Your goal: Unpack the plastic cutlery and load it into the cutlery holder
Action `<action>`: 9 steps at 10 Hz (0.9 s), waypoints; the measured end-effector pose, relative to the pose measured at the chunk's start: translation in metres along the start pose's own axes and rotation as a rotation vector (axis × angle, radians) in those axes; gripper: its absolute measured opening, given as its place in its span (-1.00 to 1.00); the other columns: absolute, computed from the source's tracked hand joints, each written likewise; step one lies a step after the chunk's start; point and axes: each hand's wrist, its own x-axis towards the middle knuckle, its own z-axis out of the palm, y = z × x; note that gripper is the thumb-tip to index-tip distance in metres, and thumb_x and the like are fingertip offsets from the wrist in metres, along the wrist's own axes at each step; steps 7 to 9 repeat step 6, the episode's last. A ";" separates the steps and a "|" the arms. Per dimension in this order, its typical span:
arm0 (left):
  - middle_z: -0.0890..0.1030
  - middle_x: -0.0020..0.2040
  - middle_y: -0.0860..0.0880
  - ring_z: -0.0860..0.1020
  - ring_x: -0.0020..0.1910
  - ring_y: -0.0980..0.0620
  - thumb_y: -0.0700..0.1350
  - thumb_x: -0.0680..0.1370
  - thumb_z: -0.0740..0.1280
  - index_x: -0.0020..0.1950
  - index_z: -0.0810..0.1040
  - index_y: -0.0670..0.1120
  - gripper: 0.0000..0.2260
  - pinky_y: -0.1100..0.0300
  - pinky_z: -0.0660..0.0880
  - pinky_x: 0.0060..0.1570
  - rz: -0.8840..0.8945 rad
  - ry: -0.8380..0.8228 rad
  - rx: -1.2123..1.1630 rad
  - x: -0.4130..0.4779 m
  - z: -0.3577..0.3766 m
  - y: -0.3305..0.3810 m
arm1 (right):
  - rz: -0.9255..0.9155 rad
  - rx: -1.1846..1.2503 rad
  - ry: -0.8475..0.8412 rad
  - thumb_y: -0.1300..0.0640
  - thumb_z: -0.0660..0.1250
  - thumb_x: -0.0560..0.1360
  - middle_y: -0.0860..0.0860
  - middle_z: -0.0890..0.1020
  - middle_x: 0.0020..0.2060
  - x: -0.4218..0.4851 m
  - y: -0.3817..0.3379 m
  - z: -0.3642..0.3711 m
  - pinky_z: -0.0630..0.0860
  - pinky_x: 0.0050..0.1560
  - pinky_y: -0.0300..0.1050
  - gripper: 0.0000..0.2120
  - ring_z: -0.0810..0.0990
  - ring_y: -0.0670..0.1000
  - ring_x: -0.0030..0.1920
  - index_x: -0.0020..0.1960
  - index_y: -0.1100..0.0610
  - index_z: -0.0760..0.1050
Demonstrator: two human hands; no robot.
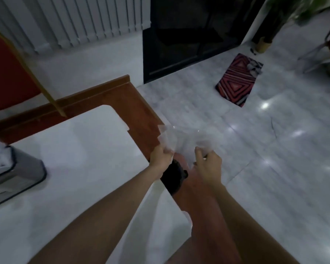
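clear plastic wrapper (181, 139) pinched between both hands' fingers (165, 150).

Clear plastic wrapper (183, 138) (crumpled, midair)

Lived-in indoor room — marble-tile floor (274, 149), patterned doormat (236, 79), vertical blinds (74, 20), red chair (8, 73)

Both forearms are bare from the frame's six-o'clock edge up to the wrists, and the left hand (161, 156), at nine o'clock of the right hand (208, 166), is likewise bare, finer detail blurred.
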 end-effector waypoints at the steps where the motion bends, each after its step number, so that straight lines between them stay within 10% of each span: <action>1: 0.56 -0.10 -0.20 0.51 -0.08 -0.10 -0.24 0.57 0.17 0.12 0.52 -0.25 -0.80 0.08 0.45 -0.17 -0.246 -0.007 -0.211 0.047 0.029 -0.019 | 0.079 -0.059 -0.056 0.03 0.26 0.50 0.15 0.53 -0.54 0.032 0.041 0.024 0.52 -0.40 0.01 -0.56 0.60 0.07 -0.44 -0.45 0.28 0.41; 3: 0.37 0.41 -0.23 0.36 0.39 -0.20 -0.18 0.65 0.09 0.43 0.29 -0.25 -0.64 0.03 0.34 0.35 -0.621 0.096 -0.510 0.140 0.075 -0.087 | 0.111 -0.168 -0.253 0.15 0.21 0.61 0.22 0.56 -0.40 0.076 0.115 0.098 0.34 -0.44 -0.26 -0.63 0.47 0.05 -0.47 -0.26 0.36 0.54; 5: 0.44 0.29 -0.17 0.42 0.21 -0.15 -0.13 0.61 0.18 0.39 0.34 -0.23 -0.63 0.08 0.33 0.17 -0.748 0.162 -0.348 0.191 0.091 -0.147 | 0.208 -0.084 -0.270 0.24 0.18 0.58 -0.04 0.26 -0.59 0.095 0.182 0.163 0.10 -0.59 -0.29 -0.64 0.18 -0.07 -0.65 -0.40 0.17 0.29; 6: 0.31 0.45 -0.19 0.35 0.35 -0.12 -0.27 0.61 0.17 0.46 0.26 -0.22 -0.59 0.22 0.30 0.13 -0.800 0.160 -0.223 0.198 0.095 -0.162 | 0.241 -0.061 -0.376 0.17 0.24 0.58 -0.02 0.61 -0.28 0.095 0.203 0.177 0.36 -0.41 -0.21 -0.90 0.53 -0.16 -0.40 0.06 0.08 0.50; 9: 0.31 0.45 -0.19 0.35 0.35 -0.12 -0.27 0.61 0.17 0.46 0.26 -0.22 -0.59 0.22 0.30 0.13 -0.800 0.160 -0.223 0.198 0.095 -0.162 | 0.241 -0.061 -0.376 0.17 0.24 0.58 -0.02 0.61 -0.28 0.095 0.203 0.177 0.36 -0.41 -0.21 -0.90 0.53 -0.16 -0.40 0.06 0.08 0.50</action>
